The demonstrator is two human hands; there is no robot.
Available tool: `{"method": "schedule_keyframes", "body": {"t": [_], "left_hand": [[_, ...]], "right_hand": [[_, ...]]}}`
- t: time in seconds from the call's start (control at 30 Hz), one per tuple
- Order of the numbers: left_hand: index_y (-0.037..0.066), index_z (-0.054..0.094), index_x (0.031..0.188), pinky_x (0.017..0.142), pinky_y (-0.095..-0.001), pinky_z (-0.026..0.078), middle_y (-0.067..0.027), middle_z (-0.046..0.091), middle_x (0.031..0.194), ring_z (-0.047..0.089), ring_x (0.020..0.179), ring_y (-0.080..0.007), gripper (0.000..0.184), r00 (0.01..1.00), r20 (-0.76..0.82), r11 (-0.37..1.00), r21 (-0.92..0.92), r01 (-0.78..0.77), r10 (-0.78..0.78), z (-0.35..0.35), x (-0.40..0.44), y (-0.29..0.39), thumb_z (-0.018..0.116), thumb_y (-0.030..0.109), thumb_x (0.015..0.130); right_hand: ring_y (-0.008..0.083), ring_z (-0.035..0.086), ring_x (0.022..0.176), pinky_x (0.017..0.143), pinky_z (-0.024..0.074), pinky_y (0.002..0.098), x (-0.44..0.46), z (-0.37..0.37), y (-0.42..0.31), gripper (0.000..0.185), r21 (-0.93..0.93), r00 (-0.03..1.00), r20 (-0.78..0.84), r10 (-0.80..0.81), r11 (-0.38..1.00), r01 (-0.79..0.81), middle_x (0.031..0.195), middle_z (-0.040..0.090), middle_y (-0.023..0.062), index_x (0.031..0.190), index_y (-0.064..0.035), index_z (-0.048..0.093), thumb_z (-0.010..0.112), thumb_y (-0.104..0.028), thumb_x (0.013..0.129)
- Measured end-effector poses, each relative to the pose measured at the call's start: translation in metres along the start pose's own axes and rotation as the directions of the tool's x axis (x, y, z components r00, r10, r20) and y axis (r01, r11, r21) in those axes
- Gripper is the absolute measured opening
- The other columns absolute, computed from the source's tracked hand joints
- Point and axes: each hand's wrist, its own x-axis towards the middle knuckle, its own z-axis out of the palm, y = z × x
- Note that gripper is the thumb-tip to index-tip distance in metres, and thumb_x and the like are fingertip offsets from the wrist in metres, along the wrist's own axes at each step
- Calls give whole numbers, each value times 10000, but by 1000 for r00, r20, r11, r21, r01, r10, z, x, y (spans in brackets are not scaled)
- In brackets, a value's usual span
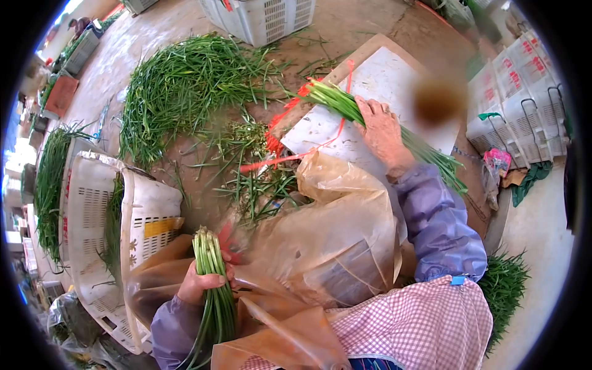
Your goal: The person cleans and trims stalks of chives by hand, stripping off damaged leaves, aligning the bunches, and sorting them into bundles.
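Note:
My left hand (200,283) is wrapped round an upright bundle of green stalks (216,296), with the pale cut ends at the top, low in the view. Over on the white board (376,80), my right hand (380,129) rests on a second bundle of green stalks (333,98), its fingers lying over the stalks. This bundle lies slantwise, pale ends to the upper left and leaves to the lower right. A red ribbon (350,77) crosses the board near its pale ends. More red ribbons (277,132) hang at the board's left edge.
A large heap of green stalks (191,92) lies on the floor, with loose trimmings (246,179) nearer me. White crates stand at left (132,216), top (262,18) and right (518,98). Brown plastic sheet (333,240) covers my lap. More greens (505,283) lie at lower right.

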Motion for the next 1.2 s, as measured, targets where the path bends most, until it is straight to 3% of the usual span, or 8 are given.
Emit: {"method": "schedule_keyframes", "body": {"t": [0.4,0.47,0.53,0.63,0.8,0.93,1.0,1.2], "left_hand": [[21,478,1138,628,-355,528,-103,588,801,613,715,-238,574,996,2,983,160,-86,87,-1,-1,17,680,116,609],[31,454,1173,601,-343,538,-97,581,792,604,691,-223,600,972,7,958,168,-233,235,-5,2,36,665,116,618],[38,432,1200,574,-302,533,-86,562,820,593,678,-207,575,917,-114,920,143,-365,382,43,-16,72,643,89,667],[12,401,1232,629,-275,510,-82,555,832,572,735,-186,509,693,8,642,371,-671,720,70,-15,117,608,88,774],[-13,308,1352,872,-308,471,-119,544,1096,545,964,-172,566,561,20,552,153,-820,828,139,-26,153,565,153,876],[-11,333,1346,909,-321,467,-132,549,1141,557,1007,-185,555,528,31,518,155,-841,848,184,-14,153,573,175,881],[-14,375,1324,939,-325,460,-137,561,1138,571,1003,-185,530,737,103,710,208,-673,668,202,-10,153,582,203,887],[11,496,1222,926,-339,416,-99,563,1137,541,1038,-201,505,662,500,765,-1,-644,558,224,54,151,554,402,909]], "right_hand": [[345,489,1077,914,398,451,-35,-67,4,896,167,971,-222,88,985,-51,1216,494,193,1431,-17,199,713,-263,739],[349,538,1077,934,415,429,-32,-79,-57,859,524,919,-381,105,843,121,1153,559,214,1420,-9,241,741,-222,754],[292,284,1352,1118,235,381,-51,-118,-132,911,959,984,-152,-94,228,169,1446,292,236,1415,33,205,774,-200,742],[407,160,1373,1131,169,391,-61,-151,-191,1131,997,868,-77,-491,-27,73,1461,111,329,1435,45,-17,749,-344,701],[379,295,1318,1065,274,394,-68,-153,-227,1216,953,918,-297,-264,-21,302,1402,256,304,1434,3,-119,774,-255,649],[202,513,1107,919,434,300,-70,-157,-205,1114,907,973,-208,-96,-391,156,1240,491,159,1468,-87,-27,723,-5,648],[155,506,1094,889,447,282,-74,-151,-202,991,792,987,-157,36,-592,147,1219,499,110,1455,-78,106,704,21,670],[165,631,818,672,533,289,-102,-192,-78,603,855,957,273,-97,-432,-287,940,615,98,1238,-20,413,690,-20,702]]}}
